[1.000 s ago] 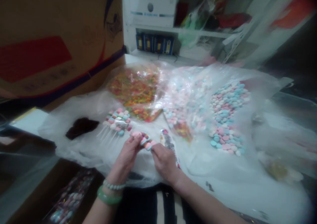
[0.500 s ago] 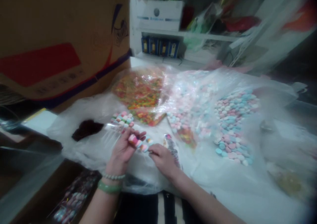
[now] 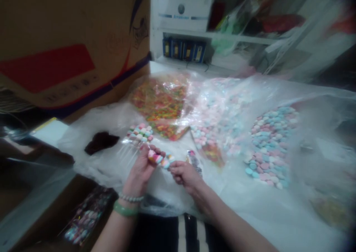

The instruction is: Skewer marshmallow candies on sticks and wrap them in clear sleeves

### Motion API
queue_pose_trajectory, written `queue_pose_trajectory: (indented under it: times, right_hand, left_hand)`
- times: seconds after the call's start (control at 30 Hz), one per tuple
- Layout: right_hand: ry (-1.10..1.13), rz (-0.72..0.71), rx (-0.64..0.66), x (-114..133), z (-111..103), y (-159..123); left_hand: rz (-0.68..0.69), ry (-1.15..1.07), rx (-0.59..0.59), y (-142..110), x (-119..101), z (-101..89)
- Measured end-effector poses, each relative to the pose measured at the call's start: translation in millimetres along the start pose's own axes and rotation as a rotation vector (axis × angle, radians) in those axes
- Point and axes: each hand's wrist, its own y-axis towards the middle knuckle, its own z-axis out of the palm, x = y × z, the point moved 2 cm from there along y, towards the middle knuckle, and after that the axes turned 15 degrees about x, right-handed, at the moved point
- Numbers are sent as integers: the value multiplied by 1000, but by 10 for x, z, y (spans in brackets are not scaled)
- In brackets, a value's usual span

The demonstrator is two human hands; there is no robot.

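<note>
My left hand (image 3: 141, 170), with a bead bracelet and a green bangle at its wrist, has its fingers curled round a short row of pastel candies (image 3: 155, 157) in pink, white, blue and orange. My right hand (image 3: 186, 174) pinches the near right end of this row; what lies between its fingertips is hidden. Just beyond my left hand rests a small pile of similar candy skewers (image 3: 140, 132), their thin clear sticks pointing toward me. A small printed packet (image 3: 194, 161) lies behind my right hand. Blur hides the finer detail.
Clear plastic bags hold orange-green candies (image 3: 161, 103), pastel candies (image 3: 219, 107) and pastel discs (image 3: 271, 144). A dark brown thing (image 3: 101, 142) lies left on the plastic. A big cardboard box (image 3: 69, 29) stands at left. Below it, an open box holds wrapped candies (image 3: 86, 220). Shelves (image 3: 194, 32) stand behind.
The view has shifted slightly, so most things sit further right. My left fingers have curled in closer round the candies. My right hand keeps its pinch at their end.
</note>
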Motion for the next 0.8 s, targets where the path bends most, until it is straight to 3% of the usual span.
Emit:
queue_pose_trajectory:
  times: [0.23,0.37,0.47,0.57,0.67,0.8]
  right_hand:
    - [423,258,384,-54,-2,18]
    - [461,306,415,-67,12,-5]
    - [177,148,176,-64,79,-35]
    - [-356,-169,-77,-38,212,-92]
    - [-834,-429,-92,-75,358,-138]
    - [-1068,-582,-165,-155,356,-160]
  left_hand:
    - [-37,61,25,-70,12,7]
    - [-122,-6,21,-113,-11,-53]
    - [-104,44,-34,-158,-13,-76]
    - [-46,77,-67,-195,12,-36]
    - [-63,32,-77,-220,34,6]
    - [-129,-71,-88,-231,10,-53]
